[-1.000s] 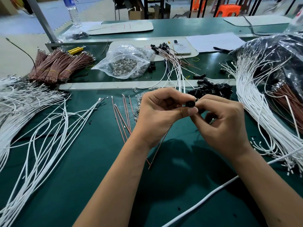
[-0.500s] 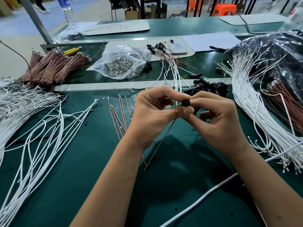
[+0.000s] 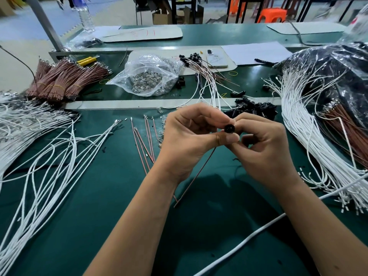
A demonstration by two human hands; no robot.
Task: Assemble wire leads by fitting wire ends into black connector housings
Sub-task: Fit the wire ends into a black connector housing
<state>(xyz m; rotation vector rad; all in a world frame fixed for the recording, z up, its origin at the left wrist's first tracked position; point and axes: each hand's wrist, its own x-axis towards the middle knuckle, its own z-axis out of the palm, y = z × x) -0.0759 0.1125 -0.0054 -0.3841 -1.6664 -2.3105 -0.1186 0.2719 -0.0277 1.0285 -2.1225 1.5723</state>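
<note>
Both hands meet above a green tabletop (image 3: pixel 111 226), the left hand (image 3: pixel 187 140) and right hand (image 3: pixel 264 148) together pinching a small black housing (image 3: pixel 229 128) in a fingertip grip, a brown wire (image 3: pixel 196 176) trailing down from it toward the mat. Loose white wires (image 3: pixel 45 156) fan out at left, more white wires (image 3: pixel 304 124) at right. Beyond lie a pile of housings (image 3: pixel 256 109), a clear bag (image 3: pixel 148 74) and brown bundles (image 3: pixel 65 78). Orange stools (image 3: pixel 271 14) stand on the workshop floor behind.

Bright, even light, likely overhead; soft shadows under the arms on the tabletop (image 3: pixel 99 226). Wide-angle bending at edges; background blurred.
</note>
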